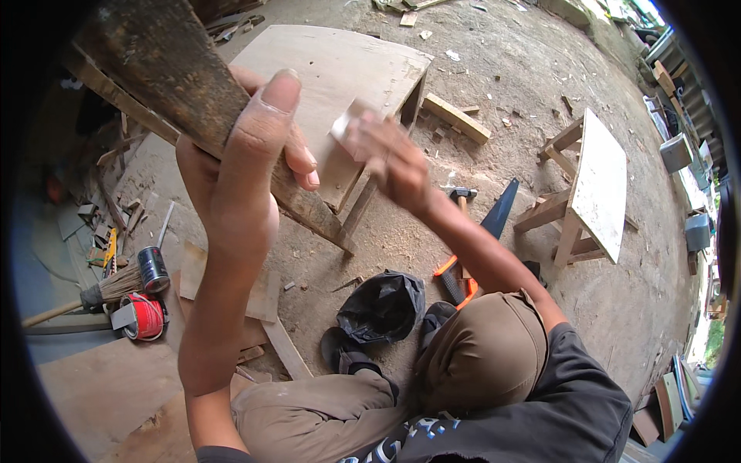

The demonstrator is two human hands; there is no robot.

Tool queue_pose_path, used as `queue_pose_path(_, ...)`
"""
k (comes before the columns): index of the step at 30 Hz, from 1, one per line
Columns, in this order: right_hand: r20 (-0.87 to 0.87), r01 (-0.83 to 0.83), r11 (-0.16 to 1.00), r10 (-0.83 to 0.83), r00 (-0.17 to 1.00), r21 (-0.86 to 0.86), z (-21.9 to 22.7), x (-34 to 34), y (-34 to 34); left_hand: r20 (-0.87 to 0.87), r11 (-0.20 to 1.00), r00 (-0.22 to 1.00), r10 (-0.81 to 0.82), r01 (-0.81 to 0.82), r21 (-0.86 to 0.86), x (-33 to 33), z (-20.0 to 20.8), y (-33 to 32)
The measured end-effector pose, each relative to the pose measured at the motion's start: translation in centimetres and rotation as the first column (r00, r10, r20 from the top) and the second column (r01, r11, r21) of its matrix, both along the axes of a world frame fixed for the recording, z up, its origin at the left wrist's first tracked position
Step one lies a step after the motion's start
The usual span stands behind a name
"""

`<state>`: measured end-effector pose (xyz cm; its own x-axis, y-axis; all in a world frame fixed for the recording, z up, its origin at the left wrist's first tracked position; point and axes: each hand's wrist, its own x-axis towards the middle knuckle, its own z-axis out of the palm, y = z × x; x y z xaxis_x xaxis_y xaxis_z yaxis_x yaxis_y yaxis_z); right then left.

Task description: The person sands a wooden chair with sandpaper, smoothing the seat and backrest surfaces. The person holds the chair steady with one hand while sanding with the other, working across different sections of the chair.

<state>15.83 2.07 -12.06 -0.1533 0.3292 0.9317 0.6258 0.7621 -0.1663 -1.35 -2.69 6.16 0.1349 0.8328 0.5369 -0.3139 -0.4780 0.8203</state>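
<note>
My left hand (pixel 247 174) is closed around a rough, dark-stained wooden leg (pixel 174 73), its thumb lying along the wood. The leg slants across the upper left, close to the camera. Beyond it lies a pale wooden panel (pixel 324 65) that looks like a small table's top. At the panel's near right end, my right hand (pixel 394 162) presses a folded whitish sheet (pixel 343 127) against the wood. Motion smears that hand, and its fingers partly cover the sheet. I cannot tell exactly what the sheet is.
Near my feet are a black plastic bag (pixel 382 305), a handsaw (pixel 500 208) and a hammer (pixel 463 194). A white-topped wooden stool (pixel 600 185) stands tilted at right. A brush (pixel 116 284), a can (pixel 153 268) and a red container (pixel 147 318) sit at left. Offcuts (pixel 457 118) litter the dirt floor.
</note>
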Motion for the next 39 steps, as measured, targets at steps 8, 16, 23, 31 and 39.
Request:
queue_pose_path(8, -0.246, -0.026, 0.989, -0.01, 0.969, -0.143, -1.5, -1.9, -1.5, -0.21, 0.999, 0.976, 0.051, -0.053, -0.003, 0.2, 0.5, -0.9)
queue_pose_path(16, -0.139, 0.045, 0.994, -0.03, 0.99, 0.104, 0.6, 4.7, 5.0, -0.217, 0.997, 0.973, 0.076, -0.079, -0.005, 0.4, 0.6, -1.1)
queue_pose_path(23, -0.117, -0.045, 0.999, 0.042, 0.992, -0.022, -1.1, -1.0, -1.0, -0.209, 0.995, 0.974, 0.091, -0.096, -0.018, 0.1, 0.1, -1.0)
queue_pose_path(31, -0.099, 0.156, 0.988, -0.156, 0.983, -0.016, 1.4, 4.9, 3.9, -0.156, 0.995, 0.984, 0.083, -0.09, -0.036, 0.3, 0.6, -1.4)
queue_pose_path(39, -0.145, -0.205, 0.965, 0.182, 0.973, -0.162, 0.8, -3.1, -5.0, -0.018, 0.997, 0.998, 0.053, -0.054, -0.05, -0.2, -0.4, -1.0)
